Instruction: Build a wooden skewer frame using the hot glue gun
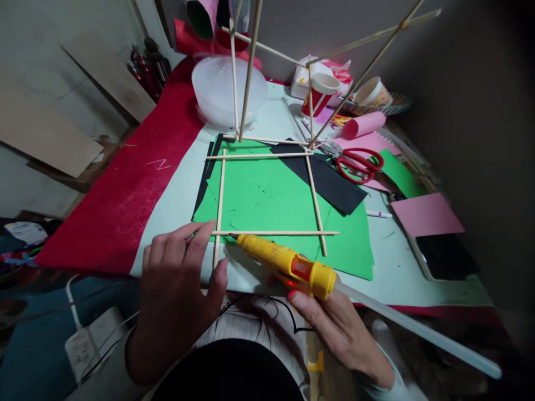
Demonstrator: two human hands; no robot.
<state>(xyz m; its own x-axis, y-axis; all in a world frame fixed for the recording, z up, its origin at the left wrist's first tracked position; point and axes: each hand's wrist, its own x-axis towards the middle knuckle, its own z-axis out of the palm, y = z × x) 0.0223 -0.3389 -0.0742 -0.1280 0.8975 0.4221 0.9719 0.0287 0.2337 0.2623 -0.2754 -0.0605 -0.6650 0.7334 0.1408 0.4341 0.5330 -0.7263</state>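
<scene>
My right hand (334, 323) grips a yellow hot glue gun (288, 262), with a long clear glue stick (418, 320) sticking out of its back. A red light glows near the grip. Its dark nozzle touches or hovers just over the near wooden stick (276, 233), close to the left corner. My left hand (179, 278) holds that stick's left end at the fingers, with the thumb apart below. There it crosses the left side stick (220, 195). A far stick (259, 156) and a right side stick (316, 206) complete a square on green paper (267, 195).
Behind the square rises a stick frame (251, 72). Red-handled scissors (359, 164), black paper (334, 181), a paper cup (321, 92) and a phone (443, 256) lie to the right. A plastic bowl (229, 89) stands at the back. A power strip (83, 351) sits lower left.
</scene>
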